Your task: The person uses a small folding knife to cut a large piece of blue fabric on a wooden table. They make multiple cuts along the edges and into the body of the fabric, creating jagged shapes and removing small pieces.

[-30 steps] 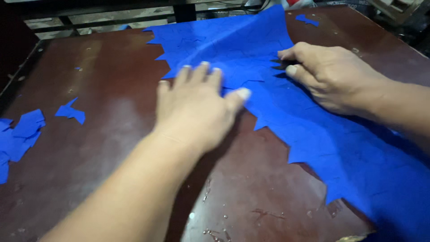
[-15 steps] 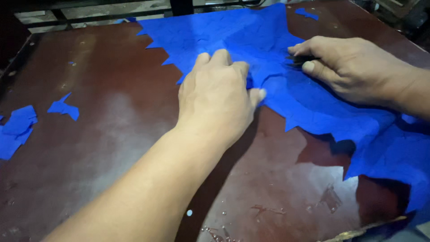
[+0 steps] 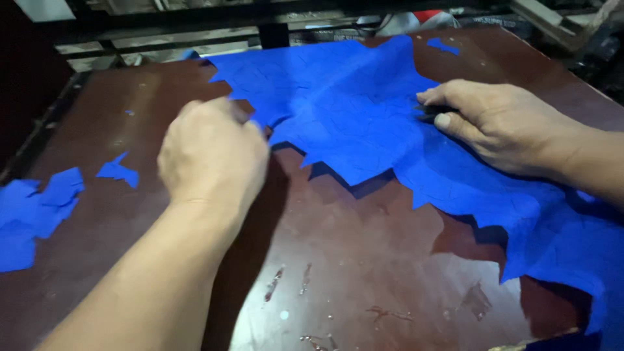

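Two hands of mine are on one big blue sheet (image 3: pixel 364 110), a thin, crinkled piece with a jagged, zigzag-cut edge that spreads from the upper middle of the frame down to the lower right over the dark brown tabletop (image 3: pixel 364 273). My left hand (image 3: pixel 211 153) is blurred near the sheet's left edge, fingers curled in; whether they pinch the edge I cannot tell. My right hand (image 3: pixel 500 127) lies flat at right, fingers (image 3: pixel 442 97) pressing the sheet down and pinching a dark fold of it. Blue offcuts (image 3: pixel 39 208) lie at the left edge, a smaller scrap (image 3: pixel 117 172) beside them. I judge I am shifting and smoothing the sheet; next calls for an even pull without tearing the points.
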